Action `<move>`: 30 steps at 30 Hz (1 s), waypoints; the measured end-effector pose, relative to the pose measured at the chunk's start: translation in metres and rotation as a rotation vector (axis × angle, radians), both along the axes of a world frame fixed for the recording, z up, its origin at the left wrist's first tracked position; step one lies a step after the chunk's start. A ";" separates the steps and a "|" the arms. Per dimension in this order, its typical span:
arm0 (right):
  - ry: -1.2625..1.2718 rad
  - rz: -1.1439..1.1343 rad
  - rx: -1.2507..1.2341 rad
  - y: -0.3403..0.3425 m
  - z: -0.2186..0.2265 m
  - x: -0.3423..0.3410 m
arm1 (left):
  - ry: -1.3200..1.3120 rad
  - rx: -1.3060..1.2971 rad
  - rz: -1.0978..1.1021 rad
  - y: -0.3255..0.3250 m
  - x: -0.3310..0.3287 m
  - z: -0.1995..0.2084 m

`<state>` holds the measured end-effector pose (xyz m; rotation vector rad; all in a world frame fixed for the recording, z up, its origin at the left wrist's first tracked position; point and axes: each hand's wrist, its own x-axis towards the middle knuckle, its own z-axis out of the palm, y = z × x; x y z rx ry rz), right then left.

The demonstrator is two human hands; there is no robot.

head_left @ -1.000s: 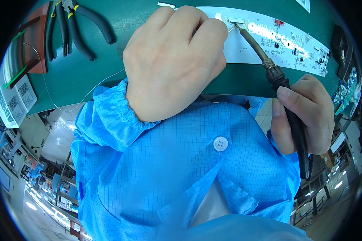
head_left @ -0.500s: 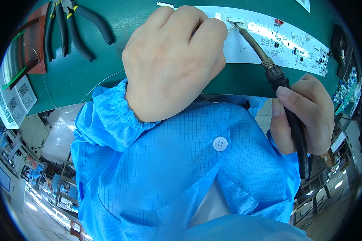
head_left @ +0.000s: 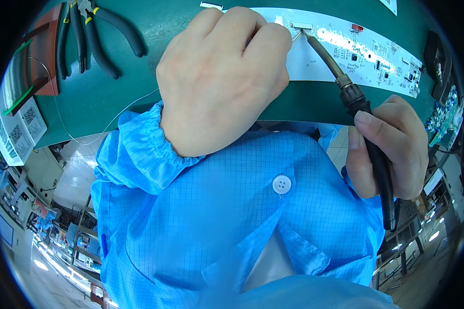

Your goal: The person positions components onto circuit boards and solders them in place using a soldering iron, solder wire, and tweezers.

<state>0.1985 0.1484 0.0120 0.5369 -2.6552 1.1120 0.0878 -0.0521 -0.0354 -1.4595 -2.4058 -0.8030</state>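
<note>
My right hand [head_left: 394,147] grips a soldering iron [head_left: 351,95] by its black handle. The iron's tip meets the lower edge of a narrow connector [head_left: 301,26] on a long white circuit board [head_left: 312,64]. My left hand [head_left: 221,77] is closed, its back toward the view, and covers the board's left part. A short end of thin solder wire [head_left: 296,35] pokes out beside the iron's tip. More of this wire trails left from under my wrist toward a spool [head_left: 16,77]. My left fingertips are hidden behind the knuckles.
Black-handled pliers [head_left: 105,44] lie on the green mat [head_left: 139,77] at the upper left. White labels with square codes [head_left: 20,129] hang by the spool at the mat's edge. At the far right sit a dark case [head_left: 441,62] and a pile of populated boards [head_left: 446,118].
</note>
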 end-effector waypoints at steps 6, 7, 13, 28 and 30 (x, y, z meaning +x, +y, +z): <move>-0.029 0.000 -0.007 0.000 0.002 0.002 | 0.033 -0.081 -0.005 0.002 0.000 0.005; -0.018 0.013 -0.005 0.001 0.002 0.002 | 0.064 -0.164 0.001 0.002 0.000 0.004; -0.005 0.015 -0.029 0.003 0.002 0.003 | -0.070 0.111 0.008 0.001 0.000 -0.004; -0.014 0.005 -0.004 0.002 0.001 0.003 | -0.045 -0.009 0.027 0.002 0.001 0.002; -0.034 0.001 -0.022 0.003 0.001 0.003 | -0.060 0.018 0.027 0.001 0.000 -0.001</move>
